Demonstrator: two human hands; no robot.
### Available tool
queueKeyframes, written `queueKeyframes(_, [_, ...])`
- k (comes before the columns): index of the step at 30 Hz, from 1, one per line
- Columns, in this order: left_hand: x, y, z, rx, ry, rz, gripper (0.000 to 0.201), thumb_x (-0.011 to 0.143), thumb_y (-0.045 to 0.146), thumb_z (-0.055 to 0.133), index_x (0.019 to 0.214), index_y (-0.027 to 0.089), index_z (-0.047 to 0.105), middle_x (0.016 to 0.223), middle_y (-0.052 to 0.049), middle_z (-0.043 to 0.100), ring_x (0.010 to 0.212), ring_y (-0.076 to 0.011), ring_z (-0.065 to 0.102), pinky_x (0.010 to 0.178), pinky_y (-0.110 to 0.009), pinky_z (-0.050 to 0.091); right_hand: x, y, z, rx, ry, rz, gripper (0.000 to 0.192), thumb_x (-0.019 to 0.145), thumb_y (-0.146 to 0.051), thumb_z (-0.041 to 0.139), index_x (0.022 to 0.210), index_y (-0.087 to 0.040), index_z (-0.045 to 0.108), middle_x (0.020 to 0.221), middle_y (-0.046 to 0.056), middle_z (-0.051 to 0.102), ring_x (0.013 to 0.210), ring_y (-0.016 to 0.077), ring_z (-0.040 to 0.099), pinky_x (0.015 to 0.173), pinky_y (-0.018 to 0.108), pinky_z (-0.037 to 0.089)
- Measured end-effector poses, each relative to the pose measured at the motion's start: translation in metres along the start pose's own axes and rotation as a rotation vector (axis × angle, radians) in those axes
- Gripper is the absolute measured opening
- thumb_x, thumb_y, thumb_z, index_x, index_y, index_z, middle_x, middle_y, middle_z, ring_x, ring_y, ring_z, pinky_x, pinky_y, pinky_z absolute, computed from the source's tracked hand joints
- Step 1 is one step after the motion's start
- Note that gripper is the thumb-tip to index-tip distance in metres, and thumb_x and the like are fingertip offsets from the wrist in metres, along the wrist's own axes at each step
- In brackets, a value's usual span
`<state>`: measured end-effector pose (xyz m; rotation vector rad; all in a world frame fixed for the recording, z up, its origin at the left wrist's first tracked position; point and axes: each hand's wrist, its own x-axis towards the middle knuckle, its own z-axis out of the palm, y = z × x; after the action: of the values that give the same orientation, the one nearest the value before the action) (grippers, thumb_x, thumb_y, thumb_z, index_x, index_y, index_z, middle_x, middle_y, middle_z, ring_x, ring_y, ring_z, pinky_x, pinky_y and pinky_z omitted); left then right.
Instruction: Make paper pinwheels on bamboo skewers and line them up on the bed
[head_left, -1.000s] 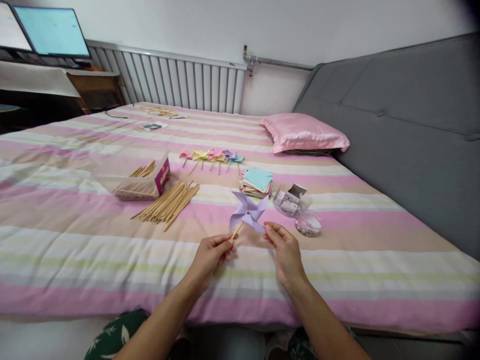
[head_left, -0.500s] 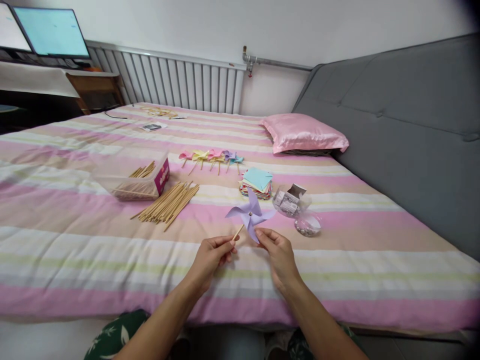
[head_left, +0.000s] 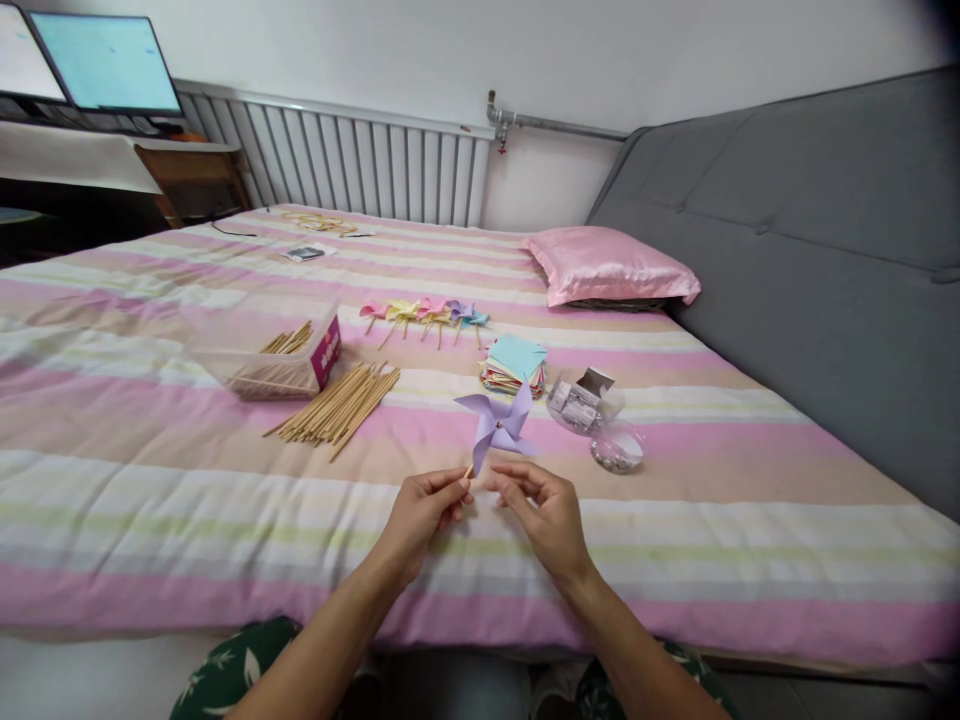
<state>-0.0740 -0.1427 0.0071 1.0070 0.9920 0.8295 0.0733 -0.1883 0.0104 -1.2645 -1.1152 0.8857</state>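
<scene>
A purple paper pinwheel (head_left: 499, 424) on a thin wooden stick is held up over the near part of the bed. My left hand (head_left: 433, 505) pinches the stick just below the blades. Close beside the lower blades, my right hand (head_left: 541, 510) has its fingers bent and a little apart, with nothing visible between them. Beyond the pinwheel lies a stack of coloured paper squares (head_left: 516, 362), light blue on top. To the right sit a clear tub with small boxes (head_left: 581, 402) and a round clear container of small metal pieces (head_left: 617, 448).
Loose wooden sticks (head_left: 337, 412) lie at left by a clear plastic box (head_left: 274, 375) with more sticks. Several finished pinwheels (head_left: 424, 312) rest in a row farther back. A pink pillow (head_left: 611, 265) lies by the grey headboard (head_left: 795, 220). Behind the bed stands a radiator (head_left: 352, 155).
The pinwheel's blades have turned on the stick. My right hand has let go of a blade and moved slightly left, while the left hand keeps its grip.
</scene>
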Motion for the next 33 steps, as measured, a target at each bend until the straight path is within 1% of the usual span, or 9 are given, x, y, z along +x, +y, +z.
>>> queueKeyframes(3, [-0.001, 0.002, 0.001, -0.010, 0.011, -0.014, 0.031, 0.062, 0.034, 0.073, 0.084, 0.012, 0.074, 0.061, -0.002, 0.060, 0.046, -0.0051, 0.039, 0.042, -0.020, 0.020, 0.000, 0.000, -0.007, -0.286, 0.271, -0.207, 0.018, 0.079, -0.035, 0.060, 0.078, -0.018, 0.067, 0.070, 0.004, 0.066, 0.064, 0.0167, 0.057, 0.064, 0.031, 0.047])
queueKeyframes(5, [-0.002, 0.002, 0.001, -0.005, 0.004, -0.019, 0.029, 0.063, 0.034, 0.073, 0.082, 0.013, 0.074, 0.061, -0.002, 0.060, 0.046, -0.0047, 0.039, 0.042, -0.019, 0.021, 0.002, 0.000, -0.013, -0.418, 0.409, -0.313, 0.020, 0.081, -0.034, 0.058, 0.089, -0.018, 0.067, 0.085, 0.007, 0.067, 0.077, 0.0189, 0.058, 0.073, 0.033, 0.046])
queueKeyframes(6, [-0.002, 0.001, 0.001, -0.004, -0.002, -0.018, 0.028, 0.063, 0.034, 0.073, 0.081, 0.013, 0.074, 0.060, -0.002, 0.060, 0.046, -0.0043, 0.039, 0.042, -0.019, 0.021, 0.004, 0.000, -0.016, -0.461, 0.438, -0.343, 0.025, 0.082, -0.034, 0.055, 0.098, -0.018, 0.065, 0.096, 0.008, 0.066, 0.086, 0.0206, 0.057, 0.079, 0.035, 0.045])
queueKeyframes(8, [-0.002, 0.000, 0.001, -0.003, -0.012, -0.018, 0.027, 0.064, 0.034, 0.073, 0.081, 0.012, 0.073, 0.060, -0.002, 0.059, 0.046, -0.0039, 0.039, 0.042, -0.018, 0.021, 0.009, 0.002, -0.021, -0.513, 0.414, -0.352, 0.033, 0.087, -0.034, 0.047, 0.114, -0.018, 0.059, 0.114, 0.010, 0.061, 0.104, 0.0229, 0.052, 0.091, 0.040, 0.040])
queueKeyframes(10, [-0.001, 0.000, 0.001, -0.001, -0.015, -0.019, 0.028, 0.063, 0.034, 0.073, 0.081, 0.012, 0.073, 0.060, -0.002, 0.059, 0.046, -0.0041, 0.039, 0.042, -0.019, 0.021, 0.013, 0.005, -0.024, -0.543, 0.339, -0.330, 0.037, 0.091, -0.034, 0.039, 0.120, -0.018, 0.056, 0.120, 0.010, 0.059, 0.113, 0.0232, 0.048, 0.097, 0.043, 0.035])
queueKeyframes(14, [-0.001, 0.000, 0.001, 0.015, -0.017, -0.015, 0.031, 0.062, 0.035, 0.073, 0.080, 0.010, 0.073, 0.058, -0.002, 0.058, 0.045, -0.0046, 0.038, 0.041, -0.019, 0.020, 0.014, 0.010, -0.022, -0.561, 0.217, -0.290, 0.040, 0.093, -0.036, 0.032, 0.119, -0.019, 0.058, 0.114, 0.010, 0.062, 0.110, 0.0233, 0.049, 0.095, 0.043, 0.035])
queueKeyframes(21, [-0.001, 0.001, 0.001, -0.008, -0.024, -0.011, 0.031, 0.064, 0.032, 0.072, 0.086, 0.011, 0.073, 0.061, -0.002, 0.059, 0.046, -0.0043, 0.039, 0.041, -0.018, 0.021, 0.005, 0.009, -0.011, -0.584, 0.151, -0.247, 0.040, 0.093, -0.039, 0.032, 0.115, -0.021, 0.061, 0.111, 0.010, 0.062, 0.111, 0.0245, 0.049, 0.098, 0.045, 0.032])
queueKeyframes(29, [-0.001, 0.000, 0.000, -0.017, -0.024, -0.010, 0.030, 0.066, 0.030, 0.071, 0.087, 0.010, 0.073, 0.063, -0.003, 0.059, 0.047, -0.0041, 0.040, 0.041, -0.017, 0.021, -0.001, 0.005, 0.000, -0.453, -0.003, -0.228, 0.038, 0.092, -0.038, 0.036, 0.117, -0.022, 0.059, 0.112, 0.009, 0.062, 0.108, 0.0228, 0.052, 0.096, 0.039, 0.034])
queueKeyframes(33, [0.000, 0.001, 0.000, -0.016, -0.020, -0.014, 0.030, 0.065, 0.029, 0.072, 0.087, 0.009, 0.073, 0.064, -0.004, 0.059, 0.048, -0.0044, 0.040, 0.041, -0.017, 0.020, -0.002, 0.004, 0.001, -0.373, 0.015, -0.168, 0.036, 0.091, -0.039, 0.039, 0.110, -0.021, 0.063, 0.109, 0.008, 0.065, 0.105, 0.0225, 0.055, 0.094, 0.037, 0.036])
